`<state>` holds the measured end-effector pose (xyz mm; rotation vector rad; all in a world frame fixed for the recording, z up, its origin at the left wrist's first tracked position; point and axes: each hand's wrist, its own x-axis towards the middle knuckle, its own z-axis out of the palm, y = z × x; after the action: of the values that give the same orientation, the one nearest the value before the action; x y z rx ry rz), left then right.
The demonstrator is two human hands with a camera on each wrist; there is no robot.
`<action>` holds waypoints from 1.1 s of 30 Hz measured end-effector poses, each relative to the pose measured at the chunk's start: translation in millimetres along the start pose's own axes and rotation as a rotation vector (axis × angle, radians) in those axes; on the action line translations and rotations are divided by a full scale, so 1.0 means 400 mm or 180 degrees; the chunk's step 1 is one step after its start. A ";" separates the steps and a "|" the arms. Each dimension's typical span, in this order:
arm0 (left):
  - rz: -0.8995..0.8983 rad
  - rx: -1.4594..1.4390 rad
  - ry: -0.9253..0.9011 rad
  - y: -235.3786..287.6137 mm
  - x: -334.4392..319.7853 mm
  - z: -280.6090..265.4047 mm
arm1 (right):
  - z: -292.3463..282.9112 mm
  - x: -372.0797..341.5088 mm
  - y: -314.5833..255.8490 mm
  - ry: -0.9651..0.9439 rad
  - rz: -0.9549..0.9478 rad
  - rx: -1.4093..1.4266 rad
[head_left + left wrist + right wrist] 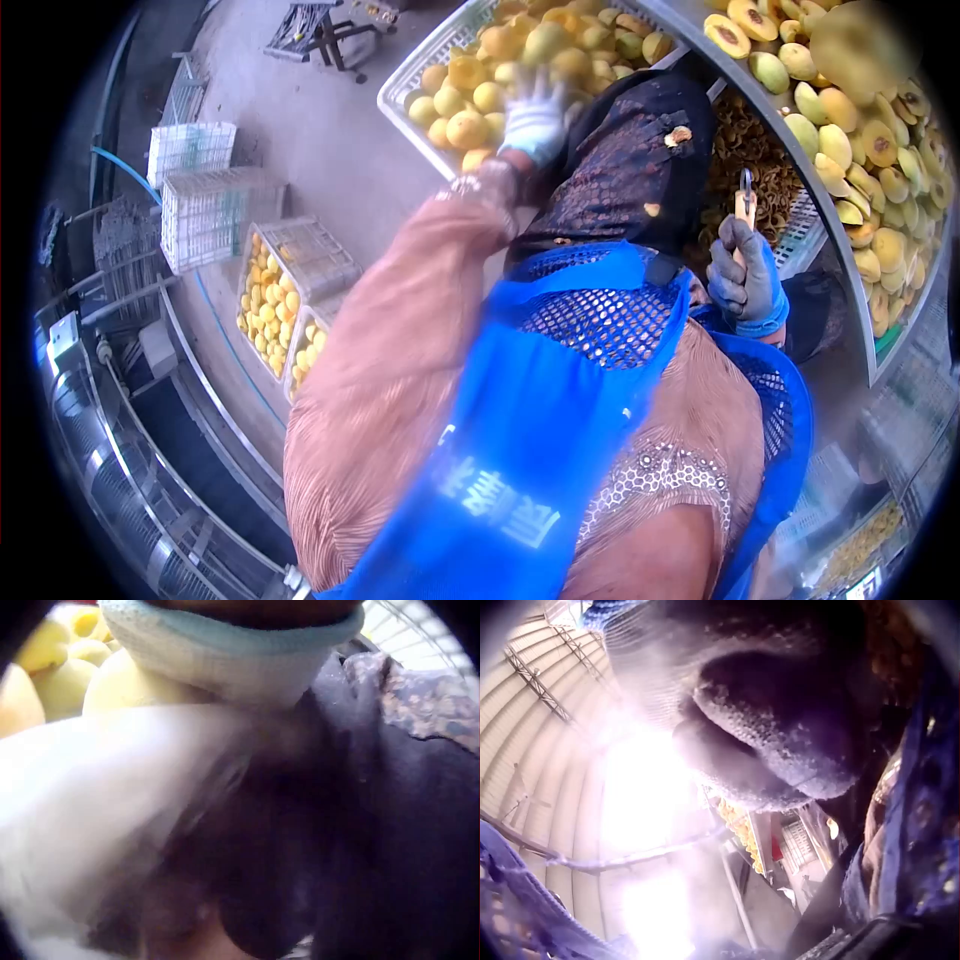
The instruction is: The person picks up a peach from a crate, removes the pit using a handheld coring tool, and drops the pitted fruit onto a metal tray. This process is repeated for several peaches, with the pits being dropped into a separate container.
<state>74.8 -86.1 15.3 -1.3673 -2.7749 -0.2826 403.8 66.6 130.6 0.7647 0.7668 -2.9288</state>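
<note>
The left hand (pixel 535 120), in a white glove with a light blue cuff, lies over whole yellow fruits (pixel 467 128) in a white crate (pixel 405 75); its fingers look extended, though blurred. In the left wrist view the glove (pixel 225 656) is beside yellow fruits (pixel 135 682). The right hand (pixel 742 275), in a grey glove with a blue cuff, grips a wooden-handled tool (pixel 745 205) with a metal loop end pointing up. Curled gloved fingers (pixel 772 735) show in the right wrist view; the tool is not distinguishable there.
Halved fruits (pixel 835 145) fill a metal-edged table (pixel 815 190) at the right. Below its edge, brown pieces (pixel 750 150) lie in a crate. Stacked white crates (pixel 210 215) and crates of yellow fruit (pixel 268 305) stand at the left, near a metal stool (pixel 325 35).
</note>
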 end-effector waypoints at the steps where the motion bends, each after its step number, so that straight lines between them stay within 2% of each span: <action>1: 0.0073 -0.0018 -0.0098 0.005 -0.019 0.009 | -0.012 -0.012 0.008 0.0088 -0.0058 0.0146; 2: 0.0134 0.0089 -0.0017 -0.009 -0.039 0.010 | -0.021 -0.027 0.019 0.0186 -0.0090 0.0296; 3: -0.0026 -0.0117 -0.0441 -0.010 -0.056 -0.039 | -0.034 -0.044 0.029 0.0290 -0.0127 0.0431; 5: 0.0110 -0.0613 -0.0537 -0.052 -0.112 -0.068 | -0.063 -0.059 0.056 0.0642 -0.0038 0.0393; 6: 0.1523 0.0988 -0.0747 -0.093 -0.109 -0.097 | -0.082 -0.065 0.070 0.0818 0.0008 0.0376; 7: 0.0273 -0.0029 -0.0429 -0.092 -0.117 -0.038 | -0.069 -0.068 0.055 0.0890 0.0183 0.0243; 9: 0.0373 -0.0013 -0.0417 -0.090 -0.112 -0.051 | -0.077 -0.075 0.055 0.0501 0.0045 0.0577; 11: 0.0279 0.0054 -0.0775 -0.081 -0.082 -0.065 | -0.042 -0.071 0.016 0.0469 -0.0028 0.0307; 13: 0.0367 0.0193 -0.0474 -0.081 -0.090 -0.054 | -0.045 -0.058 0.018 0.0261 -0.0226 0.0258; 14: 0.0250 -0.0173 -0.0210 -0.088 -0.093 -0.035 | -0.051 -0.058 0.020 0.0163 -0.0285 0.0232; 17: -0.0126 -0.1034 0.0489 -0.077 -0.093 -0.016 | -0.038 -0.081 0.015 0.0406 -0.0261 0.0181; 18: -0.0085 -0.0713 0.0561 -0.083 -0.083 -0.004 | -0.050 -0.087 0.021 0.0427 -0.0285 0.0286; 21: -0.0500 -0.0176 0.0765 -0.063 -0.002 -0.006 | -0.070 -0.095 0.028 0.0467 -0.0305 0.0434; 25: -0.1042 0.0058 0.0245 -0.048 0.042 -0.015 | -0.062 -0.081 0.019 0.0553 -0.0290 0.0362; 27: -0.1137 0.0391 -0.0215 -0.008 0.037 -0.028 | -0.052 -0.071 0.022 0.0666 -0.0318 0.0412; 29: -0.0655 0.0322 -0.0350 0.003 0.039 -0.048 | -0.061 -0.054 0.022 0.0748 -0.0251 0.0366; 33: -0.0472 0.0361 -0.0304 -0.022 0.031 -0.022 | -0.084 -0.024 0.039 0.0648 -0.0035 0.0219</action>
<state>59.8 -83.0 24.0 -1.1830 -2.9243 -0.0640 429.8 67.4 102.4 1.0809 0.6857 -2.9323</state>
